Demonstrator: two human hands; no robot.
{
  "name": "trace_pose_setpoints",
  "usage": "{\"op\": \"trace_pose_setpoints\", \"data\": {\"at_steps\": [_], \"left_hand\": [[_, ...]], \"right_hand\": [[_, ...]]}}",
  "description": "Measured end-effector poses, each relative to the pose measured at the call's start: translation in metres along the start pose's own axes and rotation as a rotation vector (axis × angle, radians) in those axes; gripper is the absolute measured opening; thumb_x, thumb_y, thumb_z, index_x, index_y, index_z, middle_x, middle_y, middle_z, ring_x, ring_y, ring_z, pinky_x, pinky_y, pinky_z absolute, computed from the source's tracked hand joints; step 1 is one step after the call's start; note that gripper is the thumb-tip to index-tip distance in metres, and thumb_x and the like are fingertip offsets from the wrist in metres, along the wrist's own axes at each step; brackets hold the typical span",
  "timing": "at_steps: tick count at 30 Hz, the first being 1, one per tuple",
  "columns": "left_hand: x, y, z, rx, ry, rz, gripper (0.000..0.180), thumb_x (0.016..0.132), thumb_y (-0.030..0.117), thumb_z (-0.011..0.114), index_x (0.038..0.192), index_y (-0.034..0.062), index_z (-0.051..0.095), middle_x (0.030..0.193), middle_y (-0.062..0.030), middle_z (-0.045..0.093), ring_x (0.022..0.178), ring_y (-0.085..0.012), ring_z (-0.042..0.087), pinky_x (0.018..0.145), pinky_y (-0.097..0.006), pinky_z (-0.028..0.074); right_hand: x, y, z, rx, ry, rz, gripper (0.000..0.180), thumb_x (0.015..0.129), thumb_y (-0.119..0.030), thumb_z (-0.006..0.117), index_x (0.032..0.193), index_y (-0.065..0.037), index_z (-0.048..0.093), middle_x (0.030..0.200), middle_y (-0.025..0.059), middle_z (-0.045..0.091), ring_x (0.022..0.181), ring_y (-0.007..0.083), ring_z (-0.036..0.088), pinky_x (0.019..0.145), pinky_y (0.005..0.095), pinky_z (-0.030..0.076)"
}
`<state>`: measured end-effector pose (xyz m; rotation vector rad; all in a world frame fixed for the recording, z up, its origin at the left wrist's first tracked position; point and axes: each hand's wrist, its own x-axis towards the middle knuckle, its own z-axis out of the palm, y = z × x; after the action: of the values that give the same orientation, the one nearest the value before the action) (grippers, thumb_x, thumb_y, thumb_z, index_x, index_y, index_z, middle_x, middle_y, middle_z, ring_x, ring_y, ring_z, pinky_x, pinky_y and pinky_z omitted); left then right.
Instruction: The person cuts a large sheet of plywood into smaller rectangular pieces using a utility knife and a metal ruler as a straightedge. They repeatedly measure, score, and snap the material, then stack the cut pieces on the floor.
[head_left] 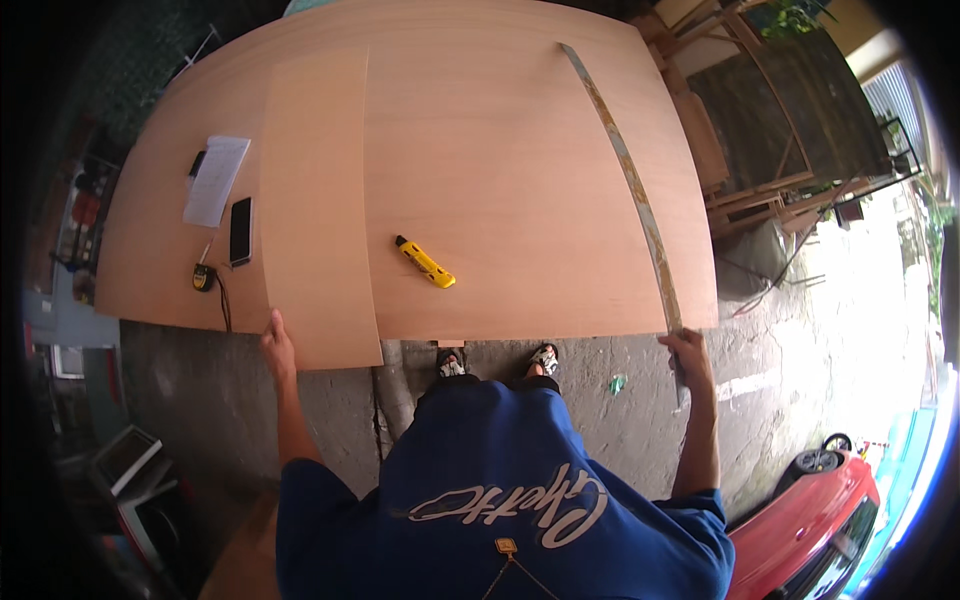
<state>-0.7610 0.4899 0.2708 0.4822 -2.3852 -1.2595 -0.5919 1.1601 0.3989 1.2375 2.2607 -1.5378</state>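
My left hand (278,347) is closed on the left edge of a long narrow plywood strip (318,200), near its front end. The strip lies on a large plywood sheet (500,180), and its near end juts past the sheet's front edge. In my right hand (692,358) is the near end of a long, worn metal straightedge (634,185), grey with rusty patches. It slants away across the right side of the sheet. Between the strip and the straightedge lies a yellow utility knife (426,262) with a black tip.
Left of the strip lie a phone (241,231), a paper pad (217,181) and a tape measure (204,277). Wooden frames (790,130) stand at the far right. Concrete floor (620,440) shows around my feet, and a red car (815,520) is at the lower right.
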Motion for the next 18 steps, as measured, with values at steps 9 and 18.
{"op": "trace_pose_setpoints", "data": {"at_steps": [9, 18], "left_hand": [[0.022, -0.018, 0.044, 0.350, -0.227, -0.290, 0.072, 0.091, 0.060, 0.042, 0.083, -0.0082, 0.063, 0.074, -0.0138, 0.064, 0.069, -0.0231, 0.058, 0.066, -0.037, 0.046], [-0.042, 0.102, 0.129, 0.209, -0.319, -0.208, 0.064, 0.092, 0.056, 0.045, 0.075, -0.0035, 0.062, 0.068, -0.0137, 0.061, 0.068, -0.0182, 0.057, 0.064, -0.036, 0.045]], "right_hand": [[-0.007, -0.016, -0.004, 0.056, -0.034, -0.002, 0.024, 0.075, -0.022, 0.073, 0.077, -0.003, 0.058, 0.059, -0.0019, 0.046, 0.047, 0.0081, 0.045, 0.042, 0.0251, 0.036], [0.001, -0.004, -0.032, -0.040, 0.004, -0.180, 0.019, 0.072, -0.016, 0.071, 0.071, -0.002, 0.058, 0.058, -0.0021, 0.048, 0.050, 0.0080, 0.045, 0.045, 0.0266, 0.034]]}}
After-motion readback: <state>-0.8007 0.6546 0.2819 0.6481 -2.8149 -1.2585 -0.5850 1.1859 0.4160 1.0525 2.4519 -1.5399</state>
